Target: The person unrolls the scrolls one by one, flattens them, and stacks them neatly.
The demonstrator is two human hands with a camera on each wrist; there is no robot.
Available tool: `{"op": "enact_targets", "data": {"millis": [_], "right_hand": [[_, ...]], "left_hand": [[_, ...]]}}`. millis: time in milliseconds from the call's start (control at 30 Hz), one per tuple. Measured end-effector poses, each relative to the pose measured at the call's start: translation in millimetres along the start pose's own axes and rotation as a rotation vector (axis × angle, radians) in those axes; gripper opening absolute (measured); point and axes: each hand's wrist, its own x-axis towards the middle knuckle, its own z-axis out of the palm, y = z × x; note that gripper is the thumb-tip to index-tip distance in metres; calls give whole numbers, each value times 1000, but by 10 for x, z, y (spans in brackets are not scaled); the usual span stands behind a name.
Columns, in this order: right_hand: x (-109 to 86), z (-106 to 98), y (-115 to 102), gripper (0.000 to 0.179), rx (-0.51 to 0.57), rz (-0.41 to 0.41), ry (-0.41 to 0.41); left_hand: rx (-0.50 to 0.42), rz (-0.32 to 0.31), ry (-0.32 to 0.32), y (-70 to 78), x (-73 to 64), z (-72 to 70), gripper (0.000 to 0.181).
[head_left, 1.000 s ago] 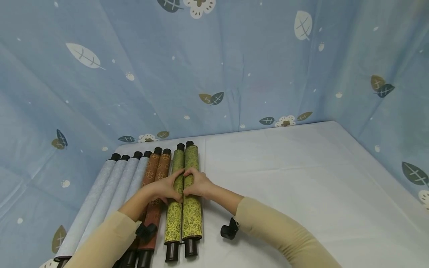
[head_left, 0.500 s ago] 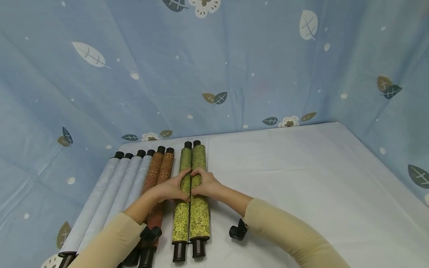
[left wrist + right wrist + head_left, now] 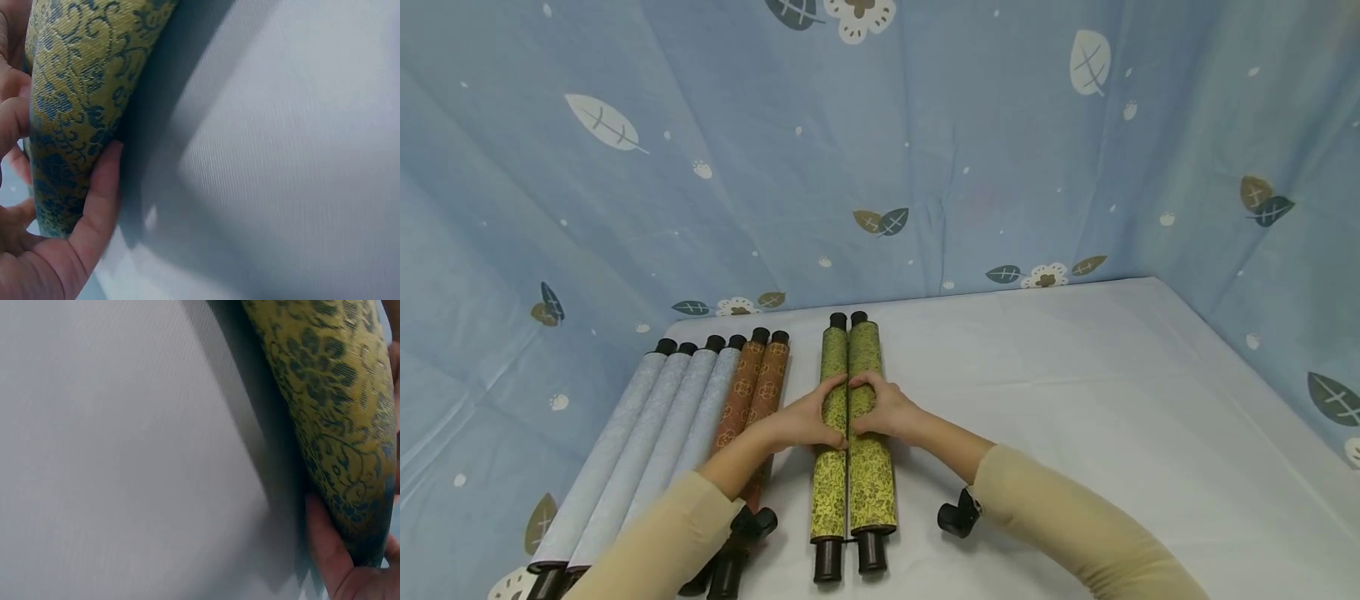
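Two yellow-green rolls of a brocade scroll with dark end knobs lie side by side on the white table. My left hand (image 3: 807,422) grips the left roll (image 3: 830,492), thumb and fingers around its middle. Around the thicker right roll (image 3: 872,487) my right hand (image 3: 891,412) has the same hold. Fingertips of both hands meet near the seam between the rolls. The left wrist view shows fingers (image 3: 100,200) curled under the patterned fabric (image 3: 81,81). In the right wrist view a finger (image 3: 328,547) reaches beneath the brocade (image 3: 331,406).
To the left lie two brown scroll rolls (image 3: 767,387) with flower patterns, partly covered by my left arm. Beyond them are several pale blue rolls (image 3: 617,454). A blue patterned curtain (image 3: 970,150) stands behind the white tabletop (image 3: 1075,417).
Both hands have slid the yellow-green rolls to the right, widening the gap from the brown ones. The grip of each hand looks the same.
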Motion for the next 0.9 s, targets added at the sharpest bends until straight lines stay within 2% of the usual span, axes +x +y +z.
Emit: {"op": "enact_targets", "data": {"millis": [200,333,500,600,900], "right_hand": [[-25,-214,64,82,34,-45,-36],[-51,-354,102,83,58,-58,-18],[-106,-536,136,82,73,-38,5],[-156,-634,134,82,78,-18,5],[-384,-886,220,83,63,-18,17]], "left_hand": [[29,80,62,52,113,87,99],[25,96,95,150,205,154,96],[-36,122,82,287,291,230,96],[-26,158,88,349,317,271,96],[-79,229,74,451,340,455,94]]}}
